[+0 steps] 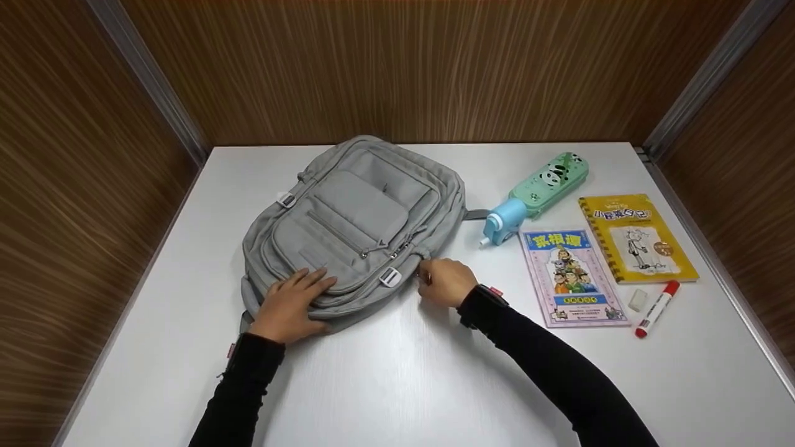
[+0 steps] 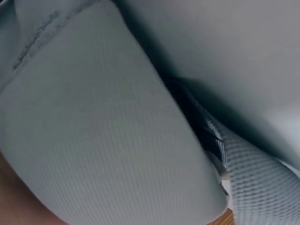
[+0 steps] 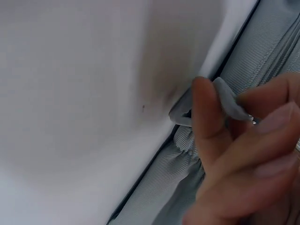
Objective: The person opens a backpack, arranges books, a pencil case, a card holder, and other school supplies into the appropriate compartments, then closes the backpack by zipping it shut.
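A grey backpack (image 1: 348, 217) lies on its back on the white table, its front pockets facing up. My left hand (image 1: 290, 307) rests on its lower front with fingers spread. In the left wrist view the backpack's grey fabric (image 2: 103, 122) fills most of the frame, with a bit of the hand at the lower left corner. At the backpack's right side, my right hand (image 1: 447, 282) pinches a small grey fabric zipper pull (image 3: 229, 101) between thumb and fingers. A bit of metal shows beside that pull in the right wrist view.
Right of the backpack lie a blue pencil sharpener (image 1: 506, 218), a green panda pencil case (image 1: 549, 183), a pink-bordered book (image 1: 574, 273) and a yellow book (image 1: 640, 239). Near them are an eraser (image 1: 638, 300) and a red-and-white marker (image 1: 657, 309). Wood-grain panels (image 1: 397, 74) enclose the table.
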A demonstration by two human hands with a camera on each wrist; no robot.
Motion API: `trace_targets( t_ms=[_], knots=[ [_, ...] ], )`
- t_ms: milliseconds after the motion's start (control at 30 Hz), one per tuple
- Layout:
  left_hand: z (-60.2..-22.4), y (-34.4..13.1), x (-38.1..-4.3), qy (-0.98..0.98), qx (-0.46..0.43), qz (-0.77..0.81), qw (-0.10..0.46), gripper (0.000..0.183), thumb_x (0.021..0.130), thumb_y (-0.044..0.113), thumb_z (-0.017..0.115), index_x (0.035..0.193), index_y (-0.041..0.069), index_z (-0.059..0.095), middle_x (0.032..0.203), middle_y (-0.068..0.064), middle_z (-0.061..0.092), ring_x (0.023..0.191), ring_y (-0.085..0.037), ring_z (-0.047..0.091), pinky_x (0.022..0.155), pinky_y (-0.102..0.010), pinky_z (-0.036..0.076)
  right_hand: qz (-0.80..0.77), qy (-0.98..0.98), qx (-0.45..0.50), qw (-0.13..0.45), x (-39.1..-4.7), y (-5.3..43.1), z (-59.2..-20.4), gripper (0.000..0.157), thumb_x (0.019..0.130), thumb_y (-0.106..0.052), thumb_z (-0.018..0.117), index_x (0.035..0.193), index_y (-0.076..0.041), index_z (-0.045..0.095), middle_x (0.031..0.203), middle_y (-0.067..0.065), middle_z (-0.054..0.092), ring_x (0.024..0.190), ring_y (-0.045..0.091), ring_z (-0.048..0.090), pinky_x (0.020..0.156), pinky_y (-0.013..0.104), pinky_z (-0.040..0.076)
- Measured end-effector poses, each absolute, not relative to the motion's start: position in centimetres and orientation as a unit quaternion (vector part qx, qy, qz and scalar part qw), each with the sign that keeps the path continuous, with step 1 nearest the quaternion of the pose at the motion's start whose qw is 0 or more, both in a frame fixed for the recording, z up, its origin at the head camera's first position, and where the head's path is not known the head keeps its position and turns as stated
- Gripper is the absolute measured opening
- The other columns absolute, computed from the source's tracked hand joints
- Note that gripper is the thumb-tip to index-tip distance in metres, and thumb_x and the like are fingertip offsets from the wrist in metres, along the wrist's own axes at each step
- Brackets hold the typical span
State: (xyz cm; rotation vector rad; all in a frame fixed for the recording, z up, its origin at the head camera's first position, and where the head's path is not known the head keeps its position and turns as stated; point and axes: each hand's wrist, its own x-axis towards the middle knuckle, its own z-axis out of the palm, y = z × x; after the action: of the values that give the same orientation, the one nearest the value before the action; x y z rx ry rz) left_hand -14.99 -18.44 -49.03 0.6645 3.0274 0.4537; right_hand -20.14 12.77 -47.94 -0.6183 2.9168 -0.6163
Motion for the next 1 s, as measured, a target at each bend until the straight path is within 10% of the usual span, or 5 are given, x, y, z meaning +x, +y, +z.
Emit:
trace_targets(
  t_ms=[1000],
  knots=[
    [-49.9, -13.0, -14.4, 0.984, 0.147, 0.074, -0.071, 0.079, 0.064, 0.054, 0.068, 0.133, 0.024, 0.042, 0.135, -0.005, 0.04, 0.117, -0.028, 0.037, 0.084, -0.049, 0.032, -0.148, 0.938, -0.311, -0.052, -16.1, 11.9, -48.1, 0.019, 0.074, -0.019, 0.054, 0.058, -0.02, 0.044, 0.049, -0.01, 0.036, 0.045, 0.009, 0.037, 0.039, 0.026, 0.028]
  ],
)
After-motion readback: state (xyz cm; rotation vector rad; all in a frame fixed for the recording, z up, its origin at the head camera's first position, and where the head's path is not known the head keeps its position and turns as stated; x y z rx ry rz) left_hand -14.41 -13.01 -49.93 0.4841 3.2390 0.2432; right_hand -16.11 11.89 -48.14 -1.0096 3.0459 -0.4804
